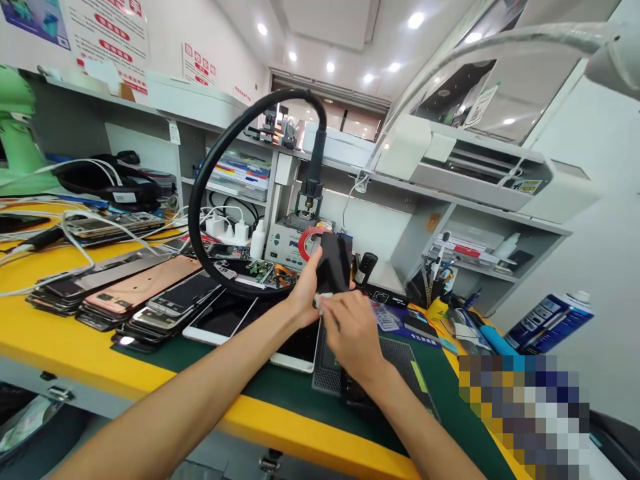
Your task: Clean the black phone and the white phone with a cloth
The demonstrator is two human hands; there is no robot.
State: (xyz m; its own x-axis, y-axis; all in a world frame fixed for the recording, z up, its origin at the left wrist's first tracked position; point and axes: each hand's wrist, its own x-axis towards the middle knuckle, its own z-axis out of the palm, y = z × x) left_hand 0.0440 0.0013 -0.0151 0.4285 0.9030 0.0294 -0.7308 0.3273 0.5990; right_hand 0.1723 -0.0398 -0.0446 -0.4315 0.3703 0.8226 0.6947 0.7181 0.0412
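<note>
Bare forearms (200, 377) reach over the front edge of the counter (90, 360). Left hand (304, 293) grips a dark slab (334, 263) above the tablet (303, 347), right hand (353, 327) pinches a small whitish piece (323, 301) at its lower end. Looks midway to me: slab's picked up, not set down, can't tell what's finished tbh.

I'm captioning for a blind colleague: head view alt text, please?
The left hand holds a black object while the right hand pinches something small and white at its lower end, above a yellow workbench with stacked phones.
</note>
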